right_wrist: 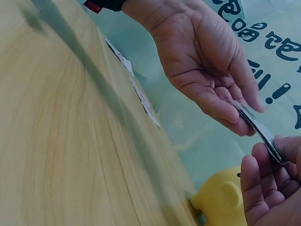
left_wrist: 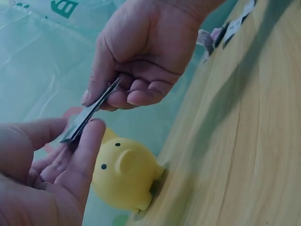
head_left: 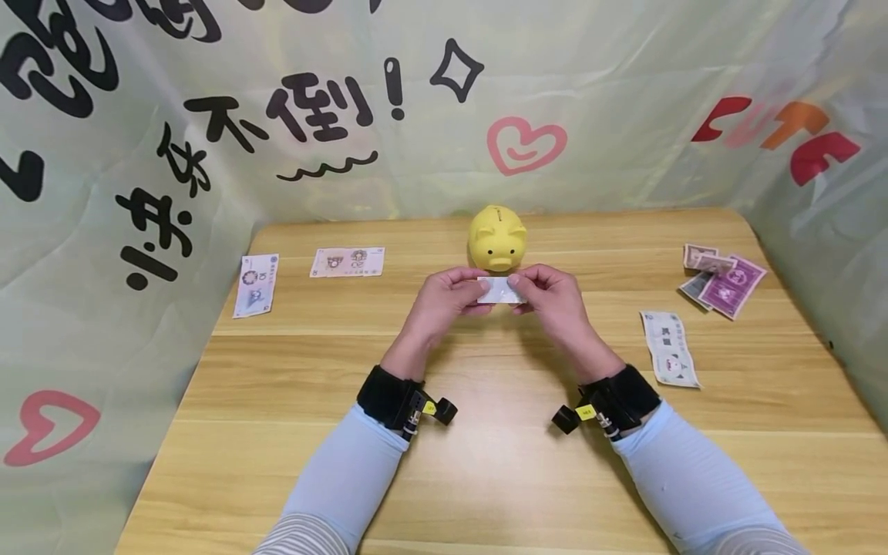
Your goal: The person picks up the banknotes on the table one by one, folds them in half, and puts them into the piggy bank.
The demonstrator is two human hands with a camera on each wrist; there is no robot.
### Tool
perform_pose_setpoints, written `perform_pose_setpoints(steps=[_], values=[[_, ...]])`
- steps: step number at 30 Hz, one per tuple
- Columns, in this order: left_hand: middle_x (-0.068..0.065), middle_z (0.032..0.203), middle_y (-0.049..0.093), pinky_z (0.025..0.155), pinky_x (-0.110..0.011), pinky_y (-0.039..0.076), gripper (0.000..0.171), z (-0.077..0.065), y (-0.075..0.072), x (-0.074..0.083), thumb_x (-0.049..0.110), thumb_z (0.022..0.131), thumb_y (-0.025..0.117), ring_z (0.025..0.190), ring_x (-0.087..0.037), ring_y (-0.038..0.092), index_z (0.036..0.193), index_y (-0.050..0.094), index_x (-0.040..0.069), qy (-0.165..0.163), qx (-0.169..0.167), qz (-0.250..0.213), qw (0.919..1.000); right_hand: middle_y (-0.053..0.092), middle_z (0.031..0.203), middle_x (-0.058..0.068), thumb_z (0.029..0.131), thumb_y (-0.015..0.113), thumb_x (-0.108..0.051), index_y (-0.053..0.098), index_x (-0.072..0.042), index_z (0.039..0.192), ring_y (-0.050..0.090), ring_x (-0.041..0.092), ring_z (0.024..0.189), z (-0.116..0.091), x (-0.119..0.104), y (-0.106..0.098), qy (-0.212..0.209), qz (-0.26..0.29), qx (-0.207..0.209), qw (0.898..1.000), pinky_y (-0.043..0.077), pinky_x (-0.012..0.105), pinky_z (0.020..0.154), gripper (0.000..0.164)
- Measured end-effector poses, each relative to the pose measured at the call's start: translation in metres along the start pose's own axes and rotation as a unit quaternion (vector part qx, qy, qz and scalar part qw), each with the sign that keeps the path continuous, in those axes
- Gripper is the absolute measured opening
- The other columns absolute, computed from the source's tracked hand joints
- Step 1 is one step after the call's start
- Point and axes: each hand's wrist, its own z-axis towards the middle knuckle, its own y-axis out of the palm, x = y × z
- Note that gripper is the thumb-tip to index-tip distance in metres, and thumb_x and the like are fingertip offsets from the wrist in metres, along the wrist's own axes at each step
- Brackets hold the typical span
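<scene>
Both hands hold a small pale folded banknote level above the table, just in front of a yellow piggy bank. My left hand pinches one end between thumb and fingers. The other end is pinched by my right hand. Seen edge-on in the left wrist view, the folded note shows stacked layers. The right wrist view also shows the layered edge of the note, spanning the gap between both hands. The piggy bank faces me, with a dark slot mark on its top.
At left on the wooden table lie two flat banknotes, one upright and one sideways. On the right are a small pile of notes, with a purple note, and a creased pale note. A printed cloth encloses the back and sides.
</scene>
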Motion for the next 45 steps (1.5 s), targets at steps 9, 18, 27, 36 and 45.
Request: perform_pose_setpoints(steps=[9, 18, 27, 36, 45], values=[[-0.032, 0.127, 0.067, 0.081, -0.031, 0.067, 0.019, -0.001, 0.005, -0.002, 0.006, 0.103, 0.067, 0.104, -0.045, 0.073, 0.111, 0.069, -0.012, 0.007, 0.027, 0.02, 0.9994, 0.069, 0.09, 0.017, 0.103, 0.069, -0.009, 0.067, 0.008, 0.102, 0.066, 0.01, 0.065, -0.001, 0.001, 0.005, -0.011, -0.002, -0.003, 1.0, 0.064, 0.026, 0.064, 0.017], [-0.018, 0.1, 0.075, 0.079, -0.034, 0.067, 0.01, 0.002, 0.0, -0.003, 0.008, 0.102, 0.069, 0.081, -0.021, 0.076, 0.102, 0.073, -0.002, 0.028, 0.074, 0.016, 0.9968, 0.075, 0.081, 0.001, 0.105, 0.064, -0.007, 0.063, 0.009, 0.108, 0.073, 0.011, 0.071, -0.003, 0.004, 0.009, 0.017, 0.029, -0.054, 0.998, 0.066, 0.03, 0.07, 0.016], [-0.028, 0.117, 0.073, 0.077, -0.033, 0.067, 0.021, 0.0, -0.005, -0.001, 0.01, 0.104, 0.067, 0.076, -0.017, 0.077, 0.118, 0.071, -0.005, 0.009, 0.029, -0.015, 0.9994, 0.075, 0.081, 0.002, 0.105, 0.064, -0.008, 0.063, 0.01, 0.108, 0.072, 0.012, 0.068, -0.004, 0.001, 0.007, 0.032, 0.014, -0.043, 0.998, 0.066, 0.031, 0.07, 0.019], [-0.031, 0.113, 0.074, 0.078, -0.031, 0.067, 0.028, -0.001, -0.006, -0.001, -0.003, 0.104, 0.06, 0.078, -0.017, 0.078, 0.13, 0.065, -0.01, -0.012, 0.005, -0.047, 0.9988, 0.075, 0.081, 0.0, 0.106, 0.062, -0.006, 0.062, 0.009, 0.114, 0.072, 0.011, 0.068, -0.003, 0.001, 0.004, 0.035, 0.052, -0.048, 0.997, 0.066, 0.029, 0.069, 0.017], [-0.022, 0.105, 0.076, 0.076, -0.029, 0.066, 0.028, -0.001, -0.009, 0.0, -0.002, 0.106, 0.058, 0.078, -0.017, 0.078, 0.132, 0.067, -0.005, 0.0, 0.017, -0.092, 0.9956, 0.077, 0.092, 0.012, 0.105, 0.059, 0.0, 0.064, -0.001, 0.137, 0.074, 0.016, 0.072, -0.007, -0.001, 0.002, 0.0, 0.113, -0.072, 0.991, 0.066, 0.032, 0.069, 0.032]])
